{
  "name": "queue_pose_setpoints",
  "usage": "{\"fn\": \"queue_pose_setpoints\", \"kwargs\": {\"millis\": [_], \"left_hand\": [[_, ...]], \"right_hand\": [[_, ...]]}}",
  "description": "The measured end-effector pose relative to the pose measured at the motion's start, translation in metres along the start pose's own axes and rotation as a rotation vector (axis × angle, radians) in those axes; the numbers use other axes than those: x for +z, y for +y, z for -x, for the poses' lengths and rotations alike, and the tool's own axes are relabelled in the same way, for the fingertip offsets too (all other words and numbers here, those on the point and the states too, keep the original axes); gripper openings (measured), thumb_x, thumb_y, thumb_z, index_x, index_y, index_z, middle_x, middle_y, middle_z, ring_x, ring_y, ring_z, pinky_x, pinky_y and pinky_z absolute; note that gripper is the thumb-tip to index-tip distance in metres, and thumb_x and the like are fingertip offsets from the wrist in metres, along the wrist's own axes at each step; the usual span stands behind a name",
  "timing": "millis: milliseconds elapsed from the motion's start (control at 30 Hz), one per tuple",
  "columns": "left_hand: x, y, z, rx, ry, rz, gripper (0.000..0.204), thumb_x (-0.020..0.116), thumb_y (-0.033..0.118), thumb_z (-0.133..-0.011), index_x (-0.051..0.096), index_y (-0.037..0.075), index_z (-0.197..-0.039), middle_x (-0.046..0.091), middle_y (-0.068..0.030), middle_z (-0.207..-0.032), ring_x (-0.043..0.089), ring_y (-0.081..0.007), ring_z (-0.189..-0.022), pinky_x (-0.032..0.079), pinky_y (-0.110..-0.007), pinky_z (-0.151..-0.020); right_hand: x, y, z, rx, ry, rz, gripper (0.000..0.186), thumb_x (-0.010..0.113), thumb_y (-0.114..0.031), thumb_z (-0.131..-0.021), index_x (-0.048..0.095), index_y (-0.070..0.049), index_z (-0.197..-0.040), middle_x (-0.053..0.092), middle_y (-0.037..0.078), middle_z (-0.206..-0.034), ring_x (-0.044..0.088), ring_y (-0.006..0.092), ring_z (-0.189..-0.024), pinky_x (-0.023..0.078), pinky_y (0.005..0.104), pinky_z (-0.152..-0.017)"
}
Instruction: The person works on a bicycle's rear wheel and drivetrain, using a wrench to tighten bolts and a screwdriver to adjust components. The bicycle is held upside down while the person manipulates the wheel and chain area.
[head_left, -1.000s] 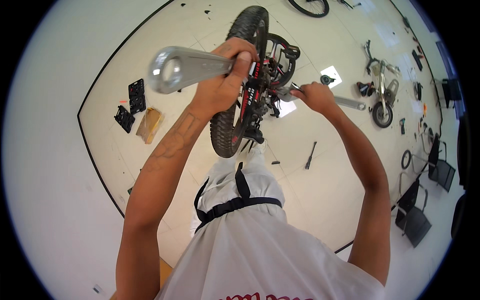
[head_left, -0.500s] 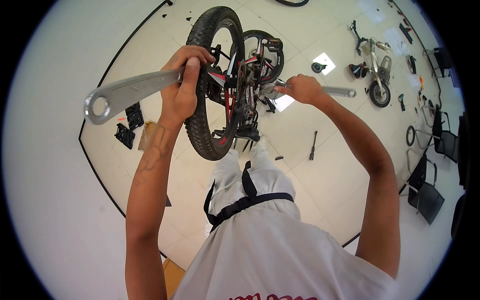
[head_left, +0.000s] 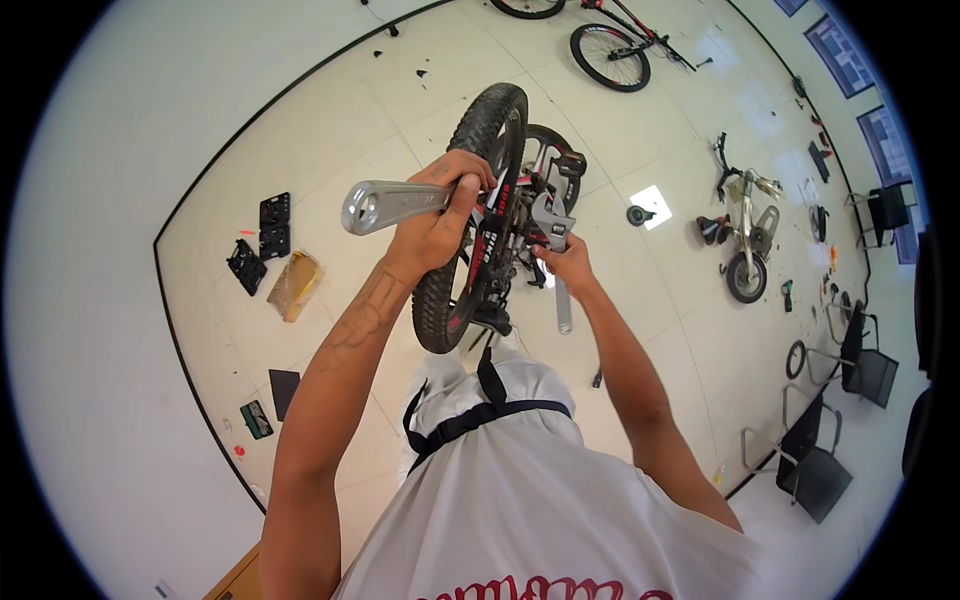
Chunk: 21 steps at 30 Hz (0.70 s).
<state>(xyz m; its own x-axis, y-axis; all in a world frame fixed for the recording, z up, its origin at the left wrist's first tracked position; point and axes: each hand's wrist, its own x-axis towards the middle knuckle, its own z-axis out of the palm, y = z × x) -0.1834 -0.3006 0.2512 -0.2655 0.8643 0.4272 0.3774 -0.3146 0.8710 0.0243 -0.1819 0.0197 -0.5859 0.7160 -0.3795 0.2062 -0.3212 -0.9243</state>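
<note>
Right hand (head_left: 568,262) shifted onto adjustable wrench (head_left: 556,250), clamped; left hand (head_left: 437,215) clamped on silver spanner (head_left: 385,203); tan package (head_left: 293,285) on floor.

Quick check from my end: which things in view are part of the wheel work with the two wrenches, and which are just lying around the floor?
In use:
left hand gripping the large silver wrench
right hand on the adjustable wrench
bike wheel between them

Lying about:
black tool cases
yellowish packet
small bike
bicycle at top
folding chairs

Matt metal wrench (head_left: 395,203), knobbly rubber tyre (head_left: 470,215), glossy floor tiles (head_left: 330,120).
</note>
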Motion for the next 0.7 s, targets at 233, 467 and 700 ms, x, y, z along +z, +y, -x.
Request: {"fn": "queue_pose_setpoints", "kwargs": {"millis": [233, 467, 700], "left_hand": [[0.004, -0.006, -0.003, 0.047, -0.027, -0.067, 0.023, 0.046, 0.017, -0.099, 0.055, -0.001, -0.088, 0.062, -0.0114, -0.091, 0.057, -0.0182, -0.086, 0.044, -0.031, -0.083], [0.007, -0.006, -0.001, 0.055, -0.028, -0.173, 0.02, 0.045, 0.014, -0.098, 0.055, 0.0, -0.088, 0.062, -0.0109, -0.091, 0.056, -0.0174, -0.085, 0.044, -0.031, -0.081], [0.013, -0.006, -0.003, 0.053, -0.047, -0.165, 0.021, 0.045, 0.014, -0.098, 0.054, 0.0, -0.086, 0.062, -0.0116, -0.091, 0.057, -0.018, -0.085, 0.045, -0.032, -0.081]], "right_hand": [[0.03, 0.023, -0.016, -0.06, 0.143, -0.151, 0.022, 0.073, -0.023, -0.088, 0.062, -0.004, -0.086, 0.056, -0.002, -0.065, 0.045, 0.0068, -0.049, 0.034, 0.0243, -0.045], [0.034, 0.019, -0.013, 0.026, 0.189, -0.21, 0.017, 0.074, -0.02, -0.086, 0.068, -0.007, -0.094, 0.058, -0.003, -0.066, 0.046, 0.0058, -0.049, 0.035, 0.0246, -0.044], [0.037, 0.034, -0.018, -0.058, 0.262, -0.398, 0.027, 0.073, -0.019, -0.087, 0.064, -0.004, -0.106, 0.064, 0.0, -0.081, 0.052, 0.0069, -0.063, 0.04, 0.0235, -0.054]]}}
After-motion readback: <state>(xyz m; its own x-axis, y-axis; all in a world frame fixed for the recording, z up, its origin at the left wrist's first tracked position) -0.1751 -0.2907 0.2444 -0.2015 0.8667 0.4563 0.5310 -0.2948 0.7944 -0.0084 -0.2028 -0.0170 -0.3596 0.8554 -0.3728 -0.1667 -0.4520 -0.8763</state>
